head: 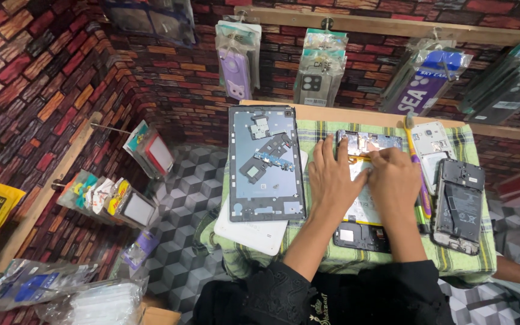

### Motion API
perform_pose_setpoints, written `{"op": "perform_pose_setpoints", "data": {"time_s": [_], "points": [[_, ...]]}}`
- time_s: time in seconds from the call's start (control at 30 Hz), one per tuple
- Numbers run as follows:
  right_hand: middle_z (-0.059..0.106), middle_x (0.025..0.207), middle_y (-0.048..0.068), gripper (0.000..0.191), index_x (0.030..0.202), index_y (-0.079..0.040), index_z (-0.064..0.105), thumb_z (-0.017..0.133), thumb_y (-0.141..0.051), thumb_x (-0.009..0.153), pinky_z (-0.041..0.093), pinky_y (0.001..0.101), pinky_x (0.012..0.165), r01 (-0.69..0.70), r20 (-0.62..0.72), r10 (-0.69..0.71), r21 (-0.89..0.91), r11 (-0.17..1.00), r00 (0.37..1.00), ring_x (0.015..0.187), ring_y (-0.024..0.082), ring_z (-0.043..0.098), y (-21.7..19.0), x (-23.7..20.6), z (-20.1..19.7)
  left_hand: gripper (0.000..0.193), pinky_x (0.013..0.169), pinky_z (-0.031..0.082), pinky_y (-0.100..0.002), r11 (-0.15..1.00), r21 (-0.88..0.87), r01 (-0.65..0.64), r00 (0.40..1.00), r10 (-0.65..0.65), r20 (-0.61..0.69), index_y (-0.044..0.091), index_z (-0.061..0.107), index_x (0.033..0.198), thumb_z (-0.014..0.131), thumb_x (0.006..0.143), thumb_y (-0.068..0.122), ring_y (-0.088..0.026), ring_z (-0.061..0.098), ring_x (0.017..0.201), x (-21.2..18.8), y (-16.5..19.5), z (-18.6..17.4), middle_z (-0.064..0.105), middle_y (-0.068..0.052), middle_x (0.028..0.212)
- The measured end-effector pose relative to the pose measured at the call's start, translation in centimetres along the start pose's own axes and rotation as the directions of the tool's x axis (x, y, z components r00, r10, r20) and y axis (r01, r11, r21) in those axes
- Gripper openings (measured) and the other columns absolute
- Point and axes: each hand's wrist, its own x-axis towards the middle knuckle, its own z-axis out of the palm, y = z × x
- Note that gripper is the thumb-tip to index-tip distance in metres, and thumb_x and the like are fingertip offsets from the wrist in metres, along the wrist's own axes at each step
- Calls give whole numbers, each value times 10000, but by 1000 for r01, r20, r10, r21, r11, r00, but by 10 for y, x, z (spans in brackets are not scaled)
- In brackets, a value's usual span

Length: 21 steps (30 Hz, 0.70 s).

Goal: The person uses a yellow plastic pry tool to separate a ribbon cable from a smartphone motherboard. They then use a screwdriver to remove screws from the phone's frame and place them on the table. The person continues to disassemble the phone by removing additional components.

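Observation:
Both of my hands rest on an opened smartphone that lies on a green checked cloth. My left hand lies flat over its left side, with the fingers reaching toward the top edge. My right hand presses on the phone's upper middle, fingertips pinched near an orange strip; whether they grip anything is hidden. The phone's white battery shows between my hands and its dark lower end pokes out below my wrists.
A stripped tablet frame lies to the left on a white panel. To the right are a purple tool, a white phone part and an opened dark phone. Packaged phone cases hang on the brick-pattern walls.

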Motion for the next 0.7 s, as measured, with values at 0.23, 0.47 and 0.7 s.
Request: {"op": "perform_pose_setpoints", "data": {"time_s": [0.23, 0.47, 0.7], "points": [[654, 989, -9, 166, 977, -140, 804, 748, -131, 821, 430, 386, 846, 67, 44, -61, -148, 987, 997, 970, 198, 615, -10, -2, 1, 816, 1039, 417, -527, 1000, 9, -2, 1000, 2, 13, 11, 511, 1435, 814, 788, 405, -388, 379, 1411, 0, 0, -2, 433, -213, 1511], [635, 952, 7, 151, 963, -111, 785, 735, -125, 822, 422, 380, 819, 107, 48, -100, -180, 978, 994, 955, 199, 616, -12, 1, -2, 646, 1005, 425, -547, 998, -37, -52, 999, 53, 12, 133, 590, 1398, 804, 816, 313, -404, 364, 1428, -1, 1, -8, 429, -220, 1517], [652, 920, 31, 225, 950, -99, 793, 739, -105, 731, 485, 397, 782, 112, 144, -101, -74, 991, 984, 924, 239, 640, -5, 10, -2, 450, 1011, 420, -538, 994, -61, -86, 996, 86, 11, 236, 730, 1219, 810, 778, 266, -377, 369, 1435, -2, 1, -8, 450, -176, 1528]]}}
